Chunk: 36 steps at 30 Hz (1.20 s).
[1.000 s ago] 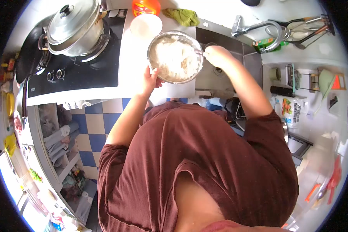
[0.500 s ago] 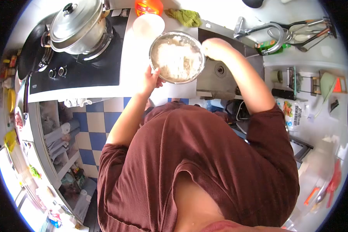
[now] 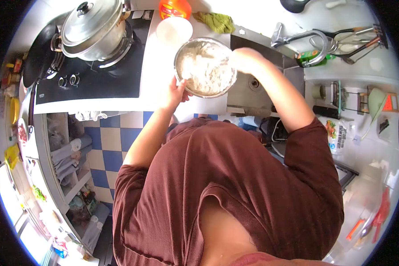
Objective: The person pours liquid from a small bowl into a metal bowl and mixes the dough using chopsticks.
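Note:
A round metal bowl (image 3: 208,95) with a white, floury, lumpy mixture (image 3: 205,68) in it sits at the counter's edge. At its lower left side, my left hand (image 3: 180,92) grips the rim, thumb on top and fingers beneath. My right hand (image 3: 248,60) is at the bowl's right edge, smeared by motion. Its fingers look curled, and what they hold is hidden. Behind the bowl stands a pale, round dish (image 3: 174,30).
On the left, a lidded steel pot (image 3: 93,33) and a dark frying pan (image 3: 40,57) stand on the black stove (image 3: 93,84). A sink (image 3: 252,95) with a curved faucet (image 3: 321,42) lies right. At the back are an orange-red bottle (image 3: 175,9) and a green cloth (image 3: 215,21).
The mixture's surface has shifted and looks lumpier. My right hand has moved slightly at the bowl's right edge. My left hand keeps its grip on the rim.

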Motion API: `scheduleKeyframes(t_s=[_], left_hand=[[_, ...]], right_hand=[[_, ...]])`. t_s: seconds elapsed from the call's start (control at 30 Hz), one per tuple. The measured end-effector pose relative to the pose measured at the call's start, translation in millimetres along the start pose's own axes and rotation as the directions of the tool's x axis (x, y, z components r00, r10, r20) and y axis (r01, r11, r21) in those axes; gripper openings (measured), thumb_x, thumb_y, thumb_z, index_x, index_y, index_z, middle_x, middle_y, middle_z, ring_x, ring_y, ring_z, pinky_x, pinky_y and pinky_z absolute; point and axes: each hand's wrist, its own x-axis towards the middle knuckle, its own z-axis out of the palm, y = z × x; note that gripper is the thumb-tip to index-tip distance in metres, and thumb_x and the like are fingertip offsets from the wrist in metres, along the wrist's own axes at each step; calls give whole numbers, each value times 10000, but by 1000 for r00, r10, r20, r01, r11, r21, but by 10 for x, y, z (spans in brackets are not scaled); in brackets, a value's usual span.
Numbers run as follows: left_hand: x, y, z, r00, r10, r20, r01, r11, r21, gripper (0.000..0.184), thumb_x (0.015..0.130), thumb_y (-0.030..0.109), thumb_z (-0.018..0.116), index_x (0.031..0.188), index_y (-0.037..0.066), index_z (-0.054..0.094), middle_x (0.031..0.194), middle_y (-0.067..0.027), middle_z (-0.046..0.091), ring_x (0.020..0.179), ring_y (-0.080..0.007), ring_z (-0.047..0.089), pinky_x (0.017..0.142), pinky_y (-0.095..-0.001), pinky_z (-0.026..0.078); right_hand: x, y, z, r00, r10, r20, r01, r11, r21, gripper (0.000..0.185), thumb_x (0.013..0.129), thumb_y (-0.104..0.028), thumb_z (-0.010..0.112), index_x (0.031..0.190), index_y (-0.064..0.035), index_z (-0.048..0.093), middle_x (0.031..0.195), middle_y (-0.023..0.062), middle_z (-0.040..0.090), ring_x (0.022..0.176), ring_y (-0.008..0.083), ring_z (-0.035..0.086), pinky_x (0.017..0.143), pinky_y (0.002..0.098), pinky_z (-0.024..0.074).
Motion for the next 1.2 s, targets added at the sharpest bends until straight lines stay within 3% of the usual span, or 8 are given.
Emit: scheduleKeyframes(t_s=[0.13,0.3,0.4,0.53,0.67,0.73,0.8,1.2], left_hand=[[29,-23,-5,1000,-8,-1,8,1000,3,277,922,266,392,1135,89,382,590,-58,581,435,-94,504,390,-213,401],[5,0,35,999,-20,-41,18,999,-47,275,921,266,396,1134,94,373,592,-64,582,435,-96,505,388,-215,403],[-22,-35,83,995,-60,-76,54,995,-78,286,923,278,396,1132,85,370,631,-80,594,449,-99,511,400,-215,409],[-187,-83,181,962,-268,42,271,939,-212,358,921,288,404,1150,25,321,710,-113,620,485,-129,553,421,-234,454],[-326,88,147,920,-280,274,337,922,-191,362,926,368,365,1097,49,377,893,-108,625,651,-135,580,547,-244,478],[-282,241,-102,882,-316,349,314,947,65,510,898,477,352,1170,47,375,960,-115,619,690,-154,594,569,-258,479],[-125,392,-310,904,-405,134,371,902,220,556,873,505,385,1178,40,403,920,-104,622,692,-153,592,553,-266,469],[698,614,-452,1000,23,-8,-15,827,562,315,868,313,461,837,9,539,634,-62,543,497,-124,517,439,-253,422]], right_hand=[[570,465,725,901,402,-164,10,357,934,309,829,-291,498,811,-35,670,690,109,629,646,174,598,603,312,453],[160,45,-120,964,240,115,-215,957,-194,408,733,-217,600,1052,33,558,1033,152,587,895,224,570,770,326,462],[236,88,685,944,280,-174,58,377,924,343,739,-217,600,982,25,596,931,150,617,787,223,597,689,330,482],[-18,115,-33,993,99,61,-86,978,-190,285,754,-256,572,883,-12,644,794,145,639,665,188,612,595,315,490],[360,462,1014,952,242,-188,122,264,957,287,792,-269,533,933,-44,641,841,134,639,716,198,595,677,286,471],[278,524,666,979,-138,-147,146,988,45,266,791,-222,516,916,-20,633,839,193,614,722,241,592,660,325,470],[-142,65,47,988,150,47,-137,969,-205,253,792,-211,506,875,-14,642,848,211,607,714,265,588,657,330,466],[20,96,881,923,27,-383,-92,984,-153,254,758,-236,533,789,-7,639,786,200,611,671,290,609,610,386,474]])
